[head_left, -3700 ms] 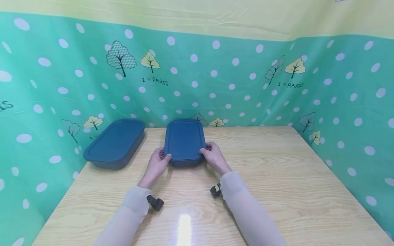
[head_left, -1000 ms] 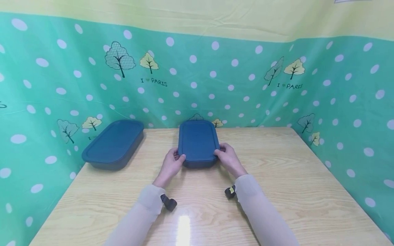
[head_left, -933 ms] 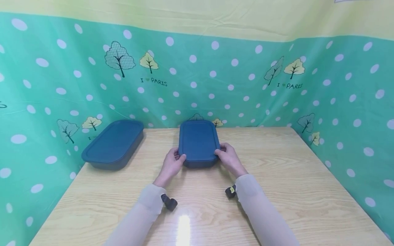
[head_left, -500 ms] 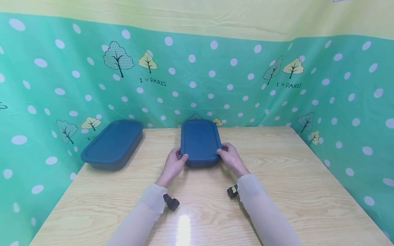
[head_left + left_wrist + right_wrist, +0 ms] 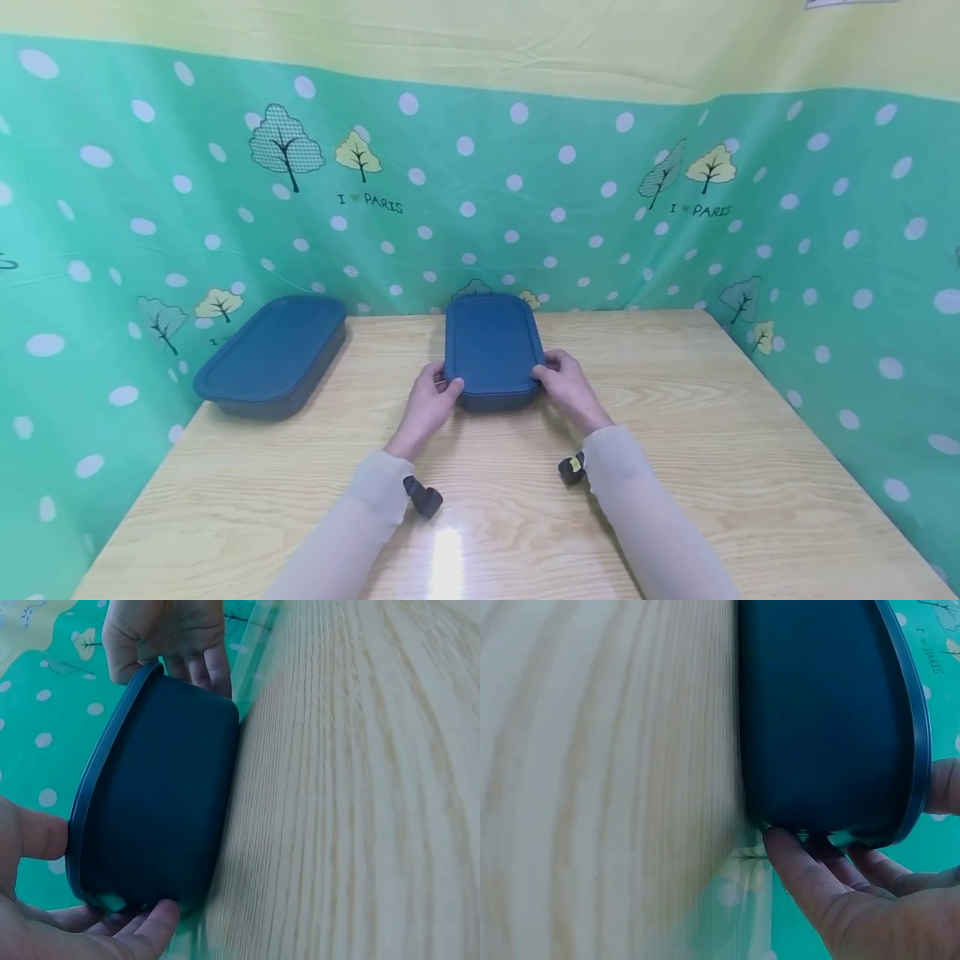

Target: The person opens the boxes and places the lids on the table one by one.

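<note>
Watching remotely, I see the left hand [image 5: 429,406] and right hand [image 5: 567,387] grip a blue box [image 5: 493,346] by its near corners. It sits on the table [image 5: 690,433], right of a second box [image 5: 273,354].

Worktop [image 5: 712,467]: light wood grain, bright reflection [image 5: 447,562] on near side | Left rear: large lidded box [image 5: 273,350], dark blue, angled | Rear, about centre: smaller lidded box [image 5: 495,346], dark blue, lid uppermost
</note>
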Demonstrator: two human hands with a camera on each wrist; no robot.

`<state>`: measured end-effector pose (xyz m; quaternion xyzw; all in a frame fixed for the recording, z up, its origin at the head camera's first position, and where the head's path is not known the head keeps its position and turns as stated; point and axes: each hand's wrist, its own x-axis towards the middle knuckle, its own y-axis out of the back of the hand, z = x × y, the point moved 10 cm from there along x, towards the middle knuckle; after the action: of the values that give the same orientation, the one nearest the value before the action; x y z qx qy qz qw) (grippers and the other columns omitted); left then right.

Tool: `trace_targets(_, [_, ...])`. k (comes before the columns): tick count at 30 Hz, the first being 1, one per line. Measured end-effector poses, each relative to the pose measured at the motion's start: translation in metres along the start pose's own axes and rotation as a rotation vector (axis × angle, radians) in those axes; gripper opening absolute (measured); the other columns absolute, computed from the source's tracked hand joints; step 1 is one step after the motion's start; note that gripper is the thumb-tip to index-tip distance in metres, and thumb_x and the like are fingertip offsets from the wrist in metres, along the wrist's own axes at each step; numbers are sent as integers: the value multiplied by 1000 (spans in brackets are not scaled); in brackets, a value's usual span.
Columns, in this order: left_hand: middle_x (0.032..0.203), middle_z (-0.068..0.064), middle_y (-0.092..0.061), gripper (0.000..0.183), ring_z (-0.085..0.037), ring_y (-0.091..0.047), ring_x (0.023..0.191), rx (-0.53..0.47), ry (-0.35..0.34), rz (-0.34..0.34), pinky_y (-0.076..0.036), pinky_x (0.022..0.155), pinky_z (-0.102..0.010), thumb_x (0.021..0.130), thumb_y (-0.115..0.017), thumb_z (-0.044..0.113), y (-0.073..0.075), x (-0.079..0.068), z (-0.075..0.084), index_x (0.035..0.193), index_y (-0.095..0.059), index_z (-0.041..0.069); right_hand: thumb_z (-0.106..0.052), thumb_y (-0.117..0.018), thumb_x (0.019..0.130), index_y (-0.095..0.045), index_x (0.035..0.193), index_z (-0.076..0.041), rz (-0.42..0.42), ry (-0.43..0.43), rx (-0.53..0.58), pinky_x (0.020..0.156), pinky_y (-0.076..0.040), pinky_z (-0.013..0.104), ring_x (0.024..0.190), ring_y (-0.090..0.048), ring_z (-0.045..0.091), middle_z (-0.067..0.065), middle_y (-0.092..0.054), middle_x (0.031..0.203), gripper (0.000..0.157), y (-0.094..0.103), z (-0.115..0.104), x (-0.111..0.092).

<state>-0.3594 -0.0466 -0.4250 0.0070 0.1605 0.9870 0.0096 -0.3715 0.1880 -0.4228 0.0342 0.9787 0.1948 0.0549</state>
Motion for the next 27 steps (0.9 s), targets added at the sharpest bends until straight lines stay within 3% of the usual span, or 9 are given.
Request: trace_targets(27, [125, -17, -46, 50, -30, -47, 115, -49, 12, 3, -44, 90, -37, 89, -55, 19, -15, 2, 5, 131, -36, 0, -20, -50, 83, -40, 126, 0, -3, -11, -3, 91, -41, 37, 108, -49, 25, 15, -48, 119, 49, 14, 8, 2])
